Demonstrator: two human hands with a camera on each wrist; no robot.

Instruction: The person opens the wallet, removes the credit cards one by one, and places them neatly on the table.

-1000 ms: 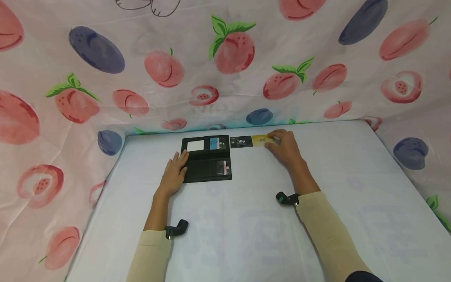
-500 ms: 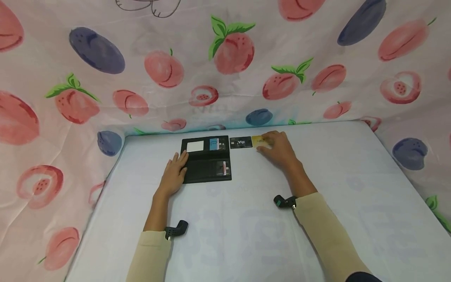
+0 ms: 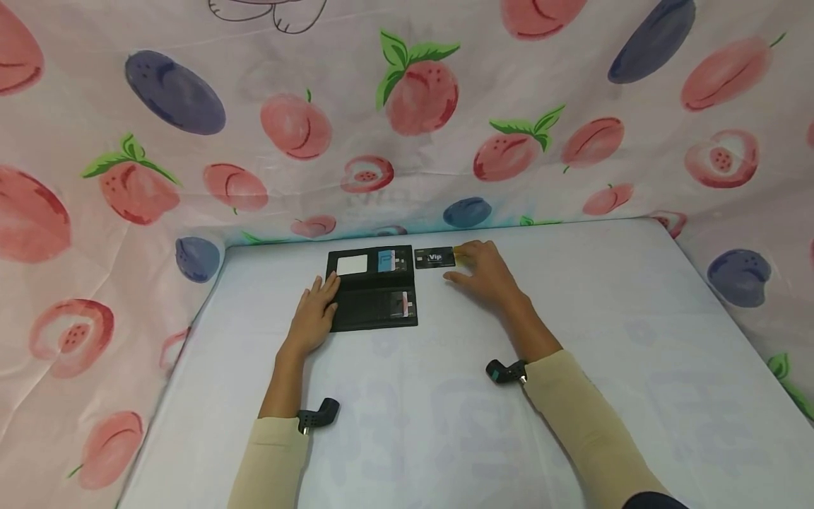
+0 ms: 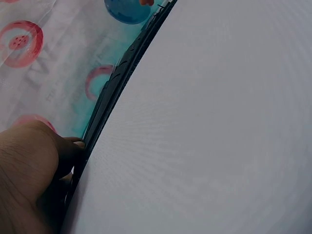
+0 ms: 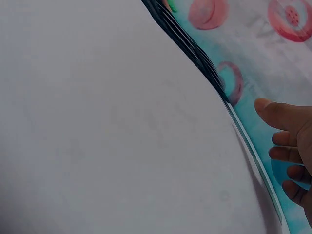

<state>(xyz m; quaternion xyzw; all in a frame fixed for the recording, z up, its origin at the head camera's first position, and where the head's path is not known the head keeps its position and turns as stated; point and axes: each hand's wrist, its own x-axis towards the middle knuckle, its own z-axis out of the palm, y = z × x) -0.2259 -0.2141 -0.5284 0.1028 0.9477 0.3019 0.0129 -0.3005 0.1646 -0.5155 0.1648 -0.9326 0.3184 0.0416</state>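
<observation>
A black bifold wallet (image 3: 365, 309) lies unfolded on the white table. My left hand (image 3: 313, 311) rests on its left edge with the fingers extended. In the left wrist view, the left thumb (image 4: 73, 142) is at the wallet's edge. Right of the wallet lies a black "Vip" card (image 3: 434, 258), flat and lined up with the wallet's upper half. My right hand (image 3: 486, 272) is over a gold card (image 3: 458, 252), only a sliver of which shows by the fingertips. Its thumb and loosely bent fingers stand apart in the right wrist view, close to the Vip card's right end.
The wallet's upper half bears a white panel (image 3: 352, 264) and a blue card (image 3: 386, 261); another card (image 3: 399, 304) sits in the lower half. Behind the white tabletop (image 3: 439, 396) hangs a fruit-print cloth (image 3: 242, 134). Both forearms wear small black wrist cameras.
My right hand has slid left from the gold card's right end to the Vip card's right edge, covering most of the gold card. The left hand and wallet stay put.
</observation>
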